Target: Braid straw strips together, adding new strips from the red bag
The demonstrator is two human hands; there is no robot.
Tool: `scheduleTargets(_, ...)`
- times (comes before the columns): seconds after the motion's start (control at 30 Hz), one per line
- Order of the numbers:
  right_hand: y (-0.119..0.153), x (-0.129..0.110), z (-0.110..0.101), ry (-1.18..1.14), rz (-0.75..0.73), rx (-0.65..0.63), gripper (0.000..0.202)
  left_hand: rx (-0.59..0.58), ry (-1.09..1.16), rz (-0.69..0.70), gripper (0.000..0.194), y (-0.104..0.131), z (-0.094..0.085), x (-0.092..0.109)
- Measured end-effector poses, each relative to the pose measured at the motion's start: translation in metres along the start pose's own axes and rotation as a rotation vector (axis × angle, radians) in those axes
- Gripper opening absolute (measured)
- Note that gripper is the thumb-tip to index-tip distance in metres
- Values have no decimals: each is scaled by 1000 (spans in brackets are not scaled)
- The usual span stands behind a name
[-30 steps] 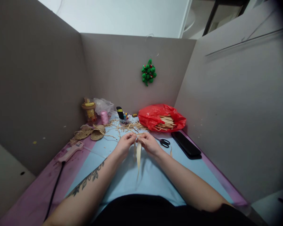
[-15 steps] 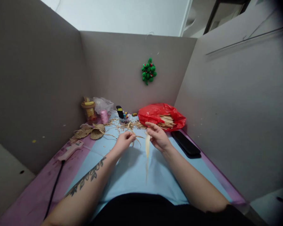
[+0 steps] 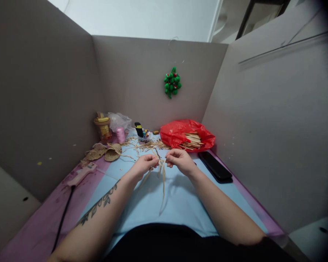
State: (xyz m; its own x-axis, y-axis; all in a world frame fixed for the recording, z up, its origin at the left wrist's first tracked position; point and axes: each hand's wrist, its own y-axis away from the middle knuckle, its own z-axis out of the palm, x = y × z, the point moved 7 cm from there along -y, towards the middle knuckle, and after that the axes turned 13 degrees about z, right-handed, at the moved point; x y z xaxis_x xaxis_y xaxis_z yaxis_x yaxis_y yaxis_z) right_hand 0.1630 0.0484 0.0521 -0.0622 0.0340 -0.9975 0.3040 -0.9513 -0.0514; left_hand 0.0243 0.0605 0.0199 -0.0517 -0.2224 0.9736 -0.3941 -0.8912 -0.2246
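Pale dried leaf strips, straw-like in look, hang and stick out between my two hands over the light blue cloth. My left hand is closed in a pinch on the strips where they meet. Close beside it, my right hand pinches with thumb and forefinger at the right side of the same strips. One long strip dangles toward me, and shorter ends point up and down to the left. The fingers partly hide where the strips cross.
A red plastic bag holds more dried strips. Right of it lies a black phone-like case. On the left are a pink glue gun, woven pieces, a pink thread spool and a lidded cup. Grey panels surround the table.
My right hand has moved down and left, closing its raised fingers into a pinch beside my left hand. The long strip has shifted left with it.
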Motion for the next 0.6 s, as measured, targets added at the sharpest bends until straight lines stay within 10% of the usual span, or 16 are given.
scheduleTargets(0.23,-4,7,-1,-16,42,-1,25,78,-8,-9,27,0,-3,-4)
scheduleTargets(0.47,4,-4,-51,-317,-207,502,28,690,425,19,17,0,-49,-9)
scheduleTargets(0.6,2,7,-63,-328,-205,615,27,816,784,-23,12,-1,-55,-15)
